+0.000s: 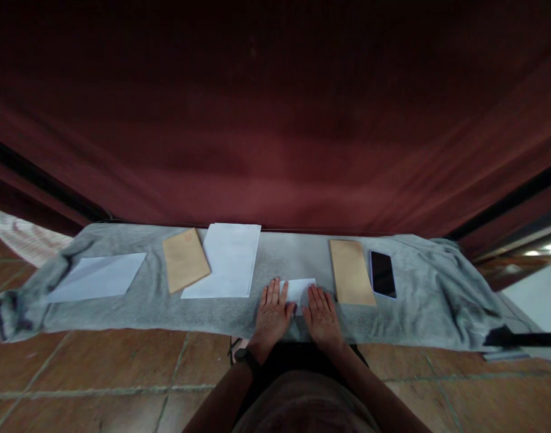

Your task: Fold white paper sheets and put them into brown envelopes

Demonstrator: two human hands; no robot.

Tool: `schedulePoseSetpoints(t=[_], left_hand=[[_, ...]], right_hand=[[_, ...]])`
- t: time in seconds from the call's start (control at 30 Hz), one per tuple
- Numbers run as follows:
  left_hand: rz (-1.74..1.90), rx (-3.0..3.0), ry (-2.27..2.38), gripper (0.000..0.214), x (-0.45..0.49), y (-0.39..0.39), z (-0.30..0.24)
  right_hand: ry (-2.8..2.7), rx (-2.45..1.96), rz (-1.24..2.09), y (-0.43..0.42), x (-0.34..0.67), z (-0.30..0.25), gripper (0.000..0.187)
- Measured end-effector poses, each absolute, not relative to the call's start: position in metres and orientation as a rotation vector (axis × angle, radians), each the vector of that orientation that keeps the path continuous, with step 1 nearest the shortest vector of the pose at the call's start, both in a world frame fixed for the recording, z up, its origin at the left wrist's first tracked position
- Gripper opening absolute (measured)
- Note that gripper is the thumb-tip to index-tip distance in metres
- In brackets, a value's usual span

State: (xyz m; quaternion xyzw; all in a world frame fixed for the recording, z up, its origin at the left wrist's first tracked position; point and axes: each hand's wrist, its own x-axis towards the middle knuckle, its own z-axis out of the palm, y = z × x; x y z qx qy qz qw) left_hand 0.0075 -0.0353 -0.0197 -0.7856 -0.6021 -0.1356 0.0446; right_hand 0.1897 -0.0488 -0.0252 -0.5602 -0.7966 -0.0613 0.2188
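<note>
Both palms face down on a small white piece of paper (pixel 297 289), which looks folded and lies on the grey cloth near the front edge. My left hand (pixel 273 313) rests flat over the paper's left side, fingers stretched out and pointing away from me. On the right side, my right hand (pixel 321 314) lies flat too, its fingers extended. The thumbs point inward toward each other across the sheet. Part of the paper is hidden beneath the hands.
Grey cloth (pixel 293 252) covers a narrow surface against a dark red wall (pixel 275 150). White sheets (pixel 232 258) lie left of my hands, partly under a brown envelope (pixel 185 260). Another white sheet (pixel 99 276) is farther left. Rightward are brown envelopes (pixel 353 272) and a phone (pixel 383 274).
</note>
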Motion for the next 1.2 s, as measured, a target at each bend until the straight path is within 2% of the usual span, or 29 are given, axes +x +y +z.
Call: schedulePoseSetpoints(t=[0.23,0.43,0.73,1.2], left_hand=[[-0.454,-2.418,-1.806,0.066,0.006,-0.036,-0.020],[-0.441,-2.418,-1.857,0.063,0.006,-0.035,-0.021],[-0.430,-2.413,-1.875,0.069,-0.006,-0.038,-0.017],[-0.288,-2.351,-1.987,0.060,-0.009,-0.043,-0.008]], right_hand=[[-2.402,-1.445,-0.027,-0.021,0.160,-0.015,0.053],[-2.345,-1.466,-0.102,-0.024,0.173,-0.027,0.057],[-2.263,-1.562,-0.178,-0.026,0.191,-0.035,0.063],[-2.235,-1.622,-0.218,-0.035,0.201,-0.036,0.065]])
